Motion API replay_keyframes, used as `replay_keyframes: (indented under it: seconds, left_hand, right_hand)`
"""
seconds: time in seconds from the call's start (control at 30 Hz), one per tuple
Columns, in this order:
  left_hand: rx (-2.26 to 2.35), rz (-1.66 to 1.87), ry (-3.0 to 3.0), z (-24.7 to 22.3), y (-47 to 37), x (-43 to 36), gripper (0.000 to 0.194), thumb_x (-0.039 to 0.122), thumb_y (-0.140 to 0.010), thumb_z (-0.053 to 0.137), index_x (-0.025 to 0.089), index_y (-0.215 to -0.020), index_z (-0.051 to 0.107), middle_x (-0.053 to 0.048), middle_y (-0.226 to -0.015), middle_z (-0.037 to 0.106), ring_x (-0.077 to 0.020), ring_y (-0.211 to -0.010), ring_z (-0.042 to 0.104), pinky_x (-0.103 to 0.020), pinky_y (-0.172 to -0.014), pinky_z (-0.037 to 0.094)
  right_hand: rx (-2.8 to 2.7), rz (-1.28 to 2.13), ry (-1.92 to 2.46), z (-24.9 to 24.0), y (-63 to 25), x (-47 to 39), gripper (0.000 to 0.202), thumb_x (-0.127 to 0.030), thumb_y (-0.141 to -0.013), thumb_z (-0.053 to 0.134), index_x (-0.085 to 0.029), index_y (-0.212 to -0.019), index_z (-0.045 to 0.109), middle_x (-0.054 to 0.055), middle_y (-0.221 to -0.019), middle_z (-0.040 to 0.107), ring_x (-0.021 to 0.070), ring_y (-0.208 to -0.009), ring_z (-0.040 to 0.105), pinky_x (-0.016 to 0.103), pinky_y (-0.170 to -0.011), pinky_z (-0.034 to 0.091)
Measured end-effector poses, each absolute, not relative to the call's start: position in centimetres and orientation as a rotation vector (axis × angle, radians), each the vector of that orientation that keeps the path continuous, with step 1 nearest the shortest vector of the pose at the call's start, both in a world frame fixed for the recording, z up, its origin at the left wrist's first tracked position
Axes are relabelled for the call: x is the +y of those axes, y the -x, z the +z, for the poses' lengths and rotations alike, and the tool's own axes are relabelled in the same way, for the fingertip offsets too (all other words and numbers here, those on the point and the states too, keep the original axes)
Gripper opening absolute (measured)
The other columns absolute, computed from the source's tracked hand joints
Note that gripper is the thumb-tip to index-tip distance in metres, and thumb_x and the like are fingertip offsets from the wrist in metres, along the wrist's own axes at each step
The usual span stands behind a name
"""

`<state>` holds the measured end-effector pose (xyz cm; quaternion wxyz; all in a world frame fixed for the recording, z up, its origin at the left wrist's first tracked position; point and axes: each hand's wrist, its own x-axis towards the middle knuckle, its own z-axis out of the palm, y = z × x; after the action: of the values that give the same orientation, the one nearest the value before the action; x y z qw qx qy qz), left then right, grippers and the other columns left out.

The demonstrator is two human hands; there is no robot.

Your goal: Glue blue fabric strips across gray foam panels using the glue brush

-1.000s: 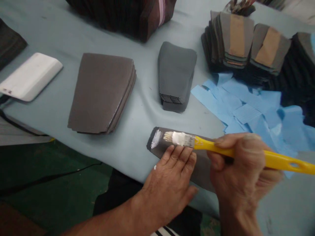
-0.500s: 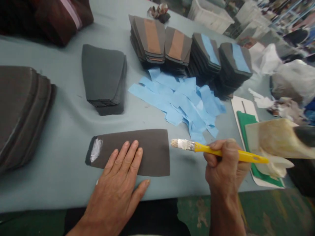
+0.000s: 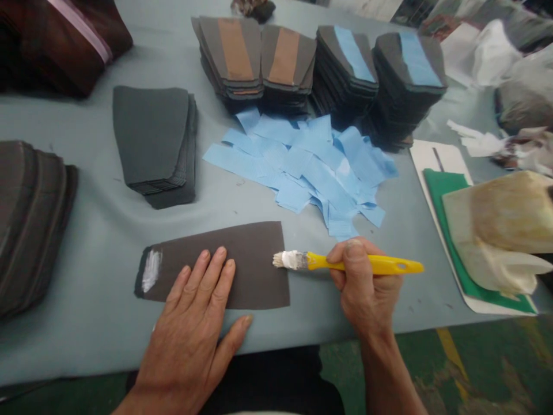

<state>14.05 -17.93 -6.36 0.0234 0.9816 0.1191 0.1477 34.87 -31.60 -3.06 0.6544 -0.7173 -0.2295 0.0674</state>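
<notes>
One end of the brown panel point(image 3: 254, 259) coated, the other bare.
The left hand point(image 3: 194, 328) lies flat on it, fingers slightly apart; the right hand point(image 3: 367, 282) clamps its fingers on the yellow brush point(image 3: 317, 261), loaded bristles point(image 3: 279, 260) at the panel's three o'clock end, opposite the white coat point(image 3: 151, 270) at nine. Farther across the desk point(image 3: 86, 340), towards one o'clock, lie blue strips point(image 3: 302, 158), then four strip-topped stacks point(image 3: 283, 57).

Yellow brush point(image 3: 318, 261) in right grip point(image 3: 366, 283), bristles point(image 3: 277, 260) at one end of brown panel point(image 3: 257, 276)
</notes>
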Motion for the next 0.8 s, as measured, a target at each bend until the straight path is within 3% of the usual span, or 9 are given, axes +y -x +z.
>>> replay_keyframes:
  seconds: [0.1,0.8]
  left_hand:
    - [0.372,0.451,-3.037,-6.24,-14.04,-17.95,0.069,0.047,-0.110,0.040,-0.003,-0.157,0.045,-0.027,-0.167,0.045,-0.0345,-0.167,0.021,-0.047,-0.135,0.014]
    - [0.395,0.449,-3.026,-6.14,-14.11,-18.10,0.069,0.046,-0.110,0.040,-0.003,-0.158,0.043,-0.026,-0.167,0.046,-0.0392,-0.160,0.036,-0.048,-0.133,0.018]
  right_hand:
    - [-0.543,0.138,1.671,-3.21,-35.01,-31.75,0.052,-0.060,-0.102,0.065,-0.020,-0.069,0.067,-0.006,-0.047,0.043,0.0074,-0.037,0.038,0.020,-0.034,0.026]
    - [-0.528,0.037,1.716,-2.88,-34.77,-31.43,0.052,-0.059,-0.102,0.065,-0.020,-0.068,0.067,-0.005,-0.049,0.047,0.0082,-0.038,0.041,0.022,-0.036,0.028]
